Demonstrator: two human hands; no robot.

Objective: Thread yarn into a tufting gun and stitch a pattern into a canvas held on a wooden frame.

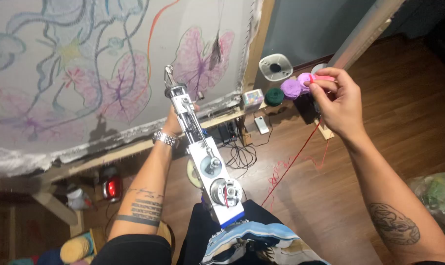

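Left hand (176, 120) wraps the front of the white tufting gun (203, 152), needle up near the stretched cloth (85, 73). Right hand (337, 95) pinches red yarn (301, 149) by the purple yarn balls (296, 87); the strand trails to the wooden floor (301, 196).

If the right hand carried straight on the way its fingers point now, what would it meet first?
The right hand, pinching red yarn, points left toward the purple yarn ball; that looks first in line, then the dark green ball. They sit lower on the floor, so depth is uncertain.

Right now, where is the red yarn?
In the head view, the red yarn runs from the raised right hand on the right, down to the wooden floor beside the tufting gun.
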